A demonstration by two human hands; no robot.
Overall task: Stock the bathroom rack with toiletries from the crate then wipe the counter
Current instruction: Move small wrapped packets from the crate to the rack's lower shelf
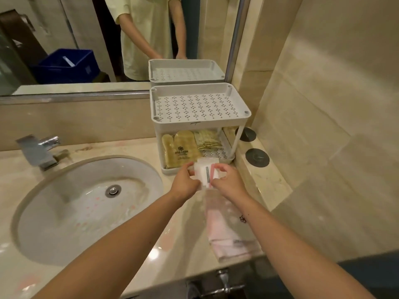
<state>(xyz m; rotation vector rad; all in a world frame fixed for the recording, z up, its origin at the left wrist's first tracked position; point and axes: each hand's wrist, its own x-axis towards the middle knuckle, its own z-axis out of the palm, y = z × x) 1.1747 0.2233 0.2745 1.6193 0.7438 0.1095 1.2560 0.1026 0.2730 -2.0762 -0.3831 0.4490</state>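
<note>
A white two-tier rack (pixel 200 123) stands on the counter against the mirror. Its top shelf holds nothing; the bottom shelf holds several yellow toiletry packets (pixel 183 148). Both hands hold a white packet with a pink strip (pixel 204 170) at the front edge of the bottom shelf. My left hand (pixel 185 180) pinches its left side and my right hand (pixel 226 180) pinches its right side. A pale pink cloth (pixel 224 229) lies on the counter below my right forearm. The blue crate (pixel 67 65) shows only as a reflection in the mirror.
An oval sink (pixel 86 208) with a chrome faucet (pixel 40 152) fills the left of the beige marble counter (pixel 179 251). Two round dark discs (pixel 257 157) sit on a raised ledge right of the rack. The tiled wall closes in on the right.
</note>
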